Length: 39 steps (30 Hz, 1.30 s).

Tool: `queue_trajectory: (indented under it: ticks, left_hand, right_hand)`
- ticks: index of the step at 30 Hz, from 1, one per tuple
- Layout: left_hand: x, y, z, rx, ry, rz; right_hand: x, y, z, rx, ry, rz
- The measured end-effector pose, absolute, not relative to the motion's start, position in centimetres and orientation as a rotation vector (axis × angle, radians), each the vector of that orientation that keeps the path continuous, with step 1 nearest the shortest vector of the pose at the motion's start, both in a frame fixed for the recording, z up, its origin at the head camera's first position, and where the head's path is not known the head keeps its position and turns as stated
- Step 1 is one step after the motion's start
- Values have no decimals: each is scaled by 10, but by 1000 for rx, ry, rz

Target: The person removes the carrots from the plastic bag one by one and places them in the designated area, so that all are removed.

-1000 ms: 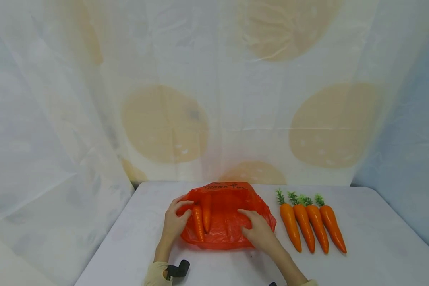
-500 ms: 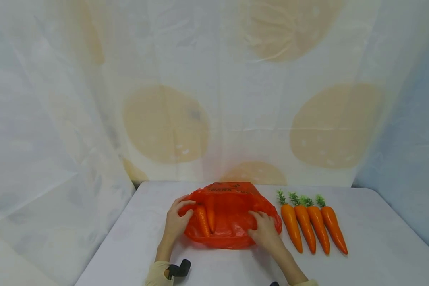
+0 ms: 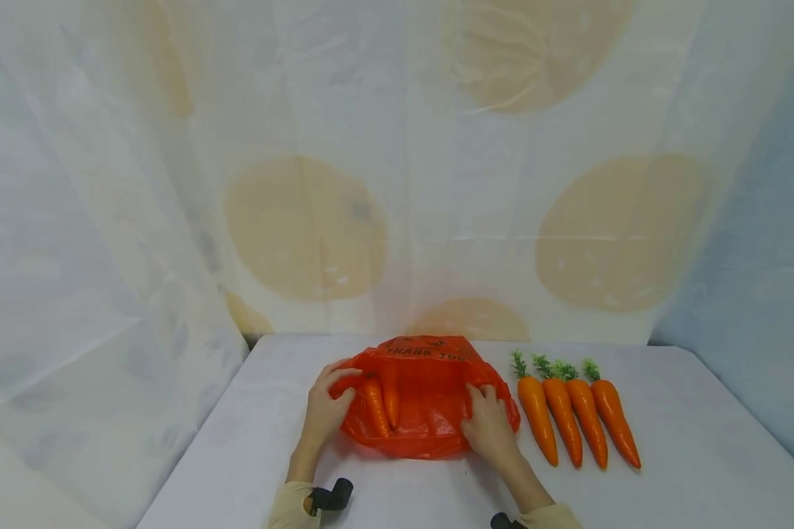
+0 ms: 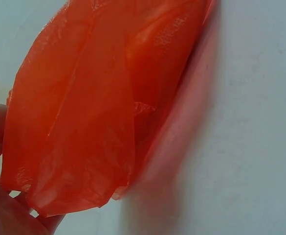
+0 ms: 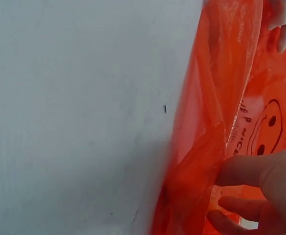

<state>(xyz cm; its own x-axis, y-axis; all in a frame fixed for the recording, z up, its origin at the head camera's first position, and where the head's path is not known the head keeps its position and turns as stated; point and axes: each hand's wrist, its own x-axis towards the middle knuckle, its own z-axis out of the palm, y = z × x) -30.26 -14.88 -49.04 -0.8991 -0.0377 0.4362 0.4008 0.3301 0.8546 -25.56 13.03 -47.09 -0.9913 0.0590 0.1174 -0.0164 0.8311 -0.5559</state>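
A red plastic bag (image 3: 430, 422) lies on the table with its mouth facing me, and dark print shows on its far flap. Two carrots, a front one (image 3: 376, 411) and a back one (image 3: 390, 400), lie side by side inside its left half. My left hand (image 3: 326, 408) holds the bag's left edge with bent fingers and thumb. In the left wrist view, film covers part of the left fingers. At the right side, my right hand (image 3: 491, 430) grips the film inside the mouth; its thumb (image 5: 245, 170) presses on the bag in the right wrist view.
Several carrots with green tops, among them the rightmost one (image 3: 617, 426), lie in a row right of the bag on the white table (image 3: 675, 411). A patterned pale curtain (image 3: 437, 184) hangs behind the table and on both sides. Each wrist wears a black camera mount.
My right hand has moved right, drawing the bag's right side outward and widening its mouth. The two carrots inside have shifted slightly right. My left hand has barely moved.
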Motion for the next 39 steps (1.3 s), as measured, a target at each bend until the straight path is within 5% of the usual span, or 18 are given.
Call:
queue_trajectory:
  ticks: [10, 18, 39]
  left_hand:
    - [-277, -144, -459, -373, -2229, -1595]
    - [-304, -152, -494, -362, -2216, -1601]
    - [-304, -153, -492, -375, -2217, -1578]
  right_hand:
    - [-263, 133, -475, -71, -2870, 787]
    - [-266, 133, -482, -91, -2856, 778]
    - [-267, 134, -474, -194, -2803, 949]
